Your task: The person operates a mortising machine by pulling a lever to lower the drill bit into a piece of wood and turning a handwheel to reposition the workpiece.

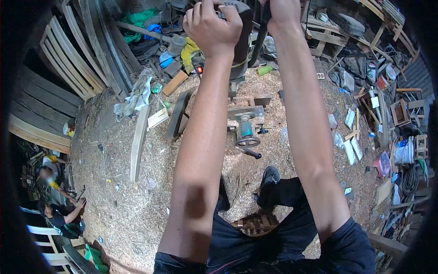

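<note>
A standing machine with a dark vented housing rises at the top centre, in front of me. Beside that housing is my left hand, its fingers curled closed; what lies inside them is hidden. My right hand, partly cut off by the top edge, is closed at the upper end of a dark lever. Lower on the machine sit a metal vise, a teal cylindrical part and a handwheel with a crank handle. A red-lit switch glows left of the housing.
Wood shavings cover the floor. A long board and a wood block lie to the left. Curved timber pieces lean at the upper left. Two people are at the lower left. Clutter and a pink basket line the right.
</note>
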Demonstrator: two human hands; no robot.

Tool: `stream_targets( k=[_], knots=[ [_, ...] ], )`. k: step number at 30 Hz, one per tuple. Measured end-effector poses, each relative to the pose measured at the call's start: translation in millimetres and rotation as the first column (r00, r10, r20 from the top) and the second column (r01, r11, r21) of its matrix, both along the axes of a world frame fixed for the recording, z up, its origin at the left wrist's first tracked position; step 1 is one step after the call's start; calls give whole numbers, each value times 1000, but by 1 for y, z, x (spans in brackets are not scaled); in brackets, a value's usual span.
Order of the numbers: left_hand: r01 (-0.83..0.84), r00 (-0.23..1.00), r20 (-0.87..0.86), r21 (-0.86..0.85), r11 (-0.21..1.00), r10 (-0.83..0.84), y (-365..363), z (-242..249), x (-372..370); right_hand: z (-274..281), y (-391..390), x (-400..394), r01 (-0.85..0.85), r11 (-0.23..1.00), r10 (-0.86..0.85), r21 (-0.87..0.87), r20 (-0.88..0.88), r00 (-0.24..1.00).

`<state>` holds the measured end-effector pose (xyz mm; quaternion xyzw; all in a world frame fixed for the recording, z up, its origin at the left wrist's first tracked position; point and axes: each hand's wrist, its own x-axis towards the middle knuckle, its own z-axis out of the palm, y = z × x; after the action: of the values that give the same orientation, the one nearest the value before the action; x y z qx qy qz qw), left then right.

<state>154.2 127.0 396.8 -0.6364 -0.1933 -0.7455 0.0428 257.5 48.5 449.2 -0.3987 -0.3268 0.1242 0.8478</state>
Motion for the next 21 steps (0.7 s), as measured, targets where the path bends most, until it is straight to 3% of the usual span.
stream_targets(
  k=[6, 7, 11, 14, 17, 21],
  knots=[
    [28, 1000, 9, -23, 999, -28, -3, 0, 0, -19, -14, -15, 90, 993, -92, 78, 35, 995],
    [24, 1000, 8, -22, 999, -24, -3, -1, 0, -25, -19, -16, 6, 995, -7, 100, 9, 1000],
    [9, 1000, -30, -47, 999, -11, -5, -5, -2, -41, -33, -26, -71, 972, 70, 223, 15, 997],
    [10, 1000, -25, -54, 998, -11, -8, -5, -3, -50, -41, -27, -6, 992, -2, 125, 61, 998],
    [20, 1000, -3, -47, 999, -20, -6, -6, -1, -58, -60, -34, -79, 992, 62, 98, 168, 984],
    [17, 1000, -17, -38, 999, -17, -5, -9, -1, -64, -72, -56, -85, 977, 63, 198, 114, 991]
  ],
)
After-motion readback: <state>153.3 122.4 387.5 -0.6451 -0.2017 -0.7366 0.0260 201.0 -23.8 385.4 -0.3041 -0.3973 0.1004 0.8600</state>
